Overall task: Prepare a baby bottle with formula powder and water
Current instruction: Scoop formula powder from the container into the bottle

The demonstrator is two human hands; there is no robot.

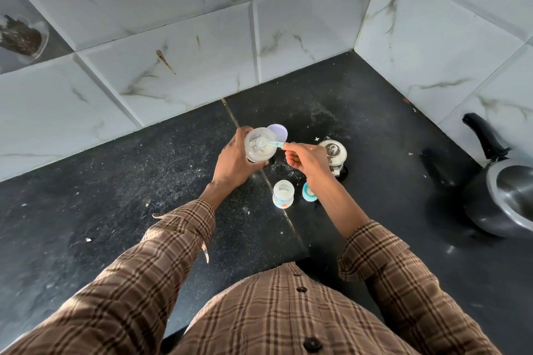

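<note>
The person's left hand (pixel 233 161) wraps its fingers (pixel 240 135) around a clear formula container (pixel 259 145), lifted and tilted toward the camera above the black desk (pixel 115 196). The right hand (pixel 305 158) pinches the handle of a pale blue scoop (pixel 269 143), whose bowl sits inside the container's mouth, over the cream powder at its bottom. The baby bottle (pixel 283 193) stands open on the desk, nearer the body and below the right wrist, apart from both hands; something pale shows inside it, though what it is cannot be told.

The likely trouble is spillage. The scoop has to travel from the raised container down to the bottle's narrow mouth, and a heaped or tilted bowl would probably shed powder on the way; white specks already dot the desk near the bottle. The right forearm passes just above the bottle and the blue teat ring (pixel 309 192) beside it, so a careless sweep might knock either over. The tilted container could also pour out if the left hand tips further.

Counted: one formula container, one scoop, one lilac lid (pixel 279 131) lying behind the container, one baby bottle, one teat ring, one glass-and-steel kettle (pixel 333 153) just beyond the right hand, one pressure cooker (pixel 501 199) at the right edge, and one jar (pixel 24 37) in a wall niche, upper left.
</note>
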